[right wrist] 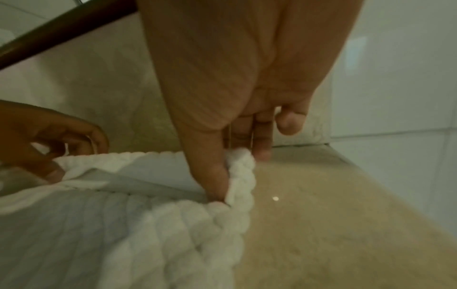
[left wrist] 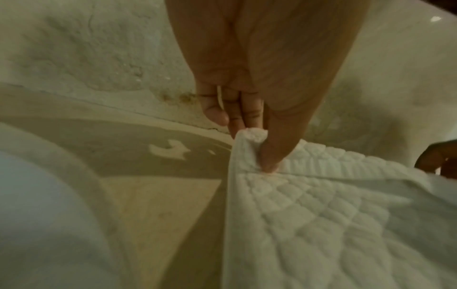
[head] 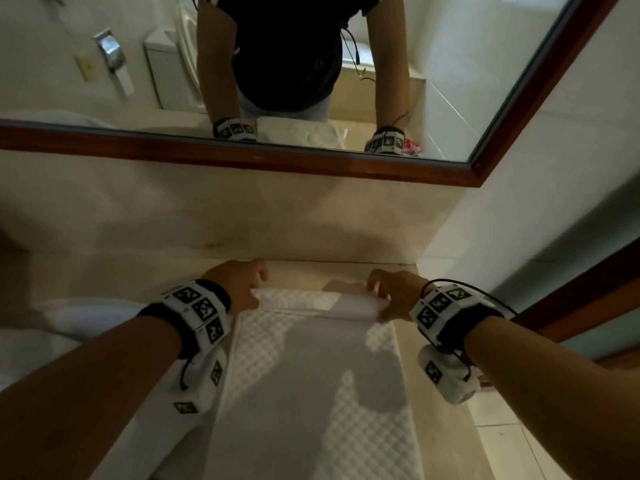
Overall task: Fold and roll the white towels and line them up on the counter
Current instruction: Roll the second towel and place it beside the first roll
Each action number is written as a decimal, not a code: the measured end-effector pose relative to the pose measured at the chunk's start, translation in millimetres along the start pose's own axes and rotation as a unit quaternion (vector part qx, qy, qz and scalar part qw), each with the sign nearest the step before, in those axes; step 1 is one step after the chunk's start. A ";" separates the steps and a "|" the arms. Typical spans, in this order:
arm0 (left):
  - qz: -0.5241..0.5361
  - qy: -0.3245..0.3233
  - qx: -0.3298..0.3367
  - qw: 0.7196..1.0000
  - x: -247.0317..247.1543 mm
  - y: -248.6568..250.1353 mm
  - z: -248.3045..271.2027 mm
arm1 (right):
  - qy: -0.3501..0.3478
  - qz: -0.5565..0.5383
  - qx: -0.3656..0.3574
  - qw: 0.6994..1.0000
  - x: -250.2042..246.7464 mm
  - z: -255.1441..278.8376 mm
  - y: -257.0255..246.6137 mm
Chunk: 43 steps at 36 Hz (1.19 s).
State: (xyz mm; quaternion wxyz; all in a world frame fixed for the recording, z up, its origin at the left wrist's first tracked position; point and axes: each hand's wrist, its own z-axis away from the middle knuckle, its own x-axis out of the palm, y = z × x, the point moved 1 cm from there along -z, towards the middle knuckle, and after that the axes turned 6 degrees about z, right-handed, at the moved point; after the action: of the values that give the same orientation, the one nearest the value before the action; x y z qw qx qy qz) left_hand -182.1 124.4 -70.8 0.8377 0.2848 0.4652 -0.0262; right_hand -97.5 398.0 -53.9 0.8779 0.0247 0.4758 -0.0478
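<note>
A white quilted towel (head: 311, 382) lies lengthwise on the beige counter (head: 180, 271), its far end near the back wall. My left hand (head: 242, 289) pinches the far left corner, thumb on top and fingers beneath, as the left wrist view shows at the towel (left wrist: 333, 224) under my left hand (left wrist: 257, 140). My right hand (head: 391, 296) pinches the far right corner. In the right wrist view my right hand (right wrist: 235, 176) has its thumb pressed into the towel (right wrist: 160, 234) edge. The far edge is lifted and curled back slightly.
A wood-framed mirror (head: 242, 157) runs along the back wall above the counter. A white basin rim (left wrist: 49, 176) lies left of the towel, and more white cloth (head: 69, 323) sits at the left. A tiled side wall (head: 519, 202) closes the counter on the right.
</note>
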 end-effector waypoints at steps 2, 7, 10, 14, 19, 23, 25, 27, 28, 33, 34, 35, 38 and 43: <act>-0.014 0.001 0.015 1.000 1.7 2.3 -1.8 | -0.001 0.050 -0.015 0.999 3.3 -3.5 -3.6; -0.006 0.087 0.051 0.995 6.5 11.3 -4.4 | 0.126 0.061 -0.037 0.989 11.3 -5.5 -3.1; -0.051 0.066 0.032 0.996 23.0 12.7 -6.6 | 0.169 0.084 -0.043 0.981 20.4 -7.9 -4.1; -0.065 0.045 0.029 0.996 26.3 11.4 -4.4 | 0.194 0.083 -0.084 0.974 23.3 -0.8 3.2; -0.104 0.003 0.040 0.994 11.9 9.4 3.0 | 0.137 0.086 -0.120 0.979 31.1 23.1 28.5; -0.090 -0.003 0.047 0.995 7.6 14.3 8.0 | 0.116 0.062 -0.118 0.984 28.0 38.4 27.5; -0.069 -0.005 0.066 0.995 5.3 21.0 5.5 | 0.108 0.006 -0.097 0.989 20.0 35.9 21.1; -0.048 -0.013 0.069 0.996 3.0 24.2 0.7 | 0.080 -0.004 -0.082 0.993 8.6 28.1 13.2; -0.030 -0.018 0.066 0.997 0.8 25.0 -2.3 | 0.072 -0.004 -0.078 0.994 3.4 22.4 9.6; -0.028 -0.083 0.039 0.995 -1.5 34.0 -10.2 | 0.020 -0.040 -0.052 0.998 -10.0 3.6 0.5; -0.051 -0.081 0.050 0.994 -1.6 36.0 -11.0 | 0.006 -0.016 -0.050 0.999 -9.5 2.1 -2.2; -0.080 -0.072 0.059 0.992 -2.7 37.7 -10.7 | 0.002 0.012 -0.053 0.999 -8.2 0.0 -4.8; -0.114 -0.006 0.085 0.990 -5.0 33.6 -13.1 | 0.032 0.068 -0.056 0.996 -6.7 -5.6 -9.7; -0.084 0.098 0.098 0.987 4.5 32.6 -10.1 | 0.140 0.036 -0.066 0.987 1.8 -5.7 -11.4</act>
State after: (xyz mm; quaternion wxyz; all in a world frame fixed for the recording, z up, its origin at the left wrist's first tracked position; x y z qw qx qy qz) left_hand -177.2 157.7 -63.7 0.7508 0.3264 0.5628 -0.1143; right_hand -102.5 387.1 -58.5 0.8033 -0.0101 0.5952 0.0191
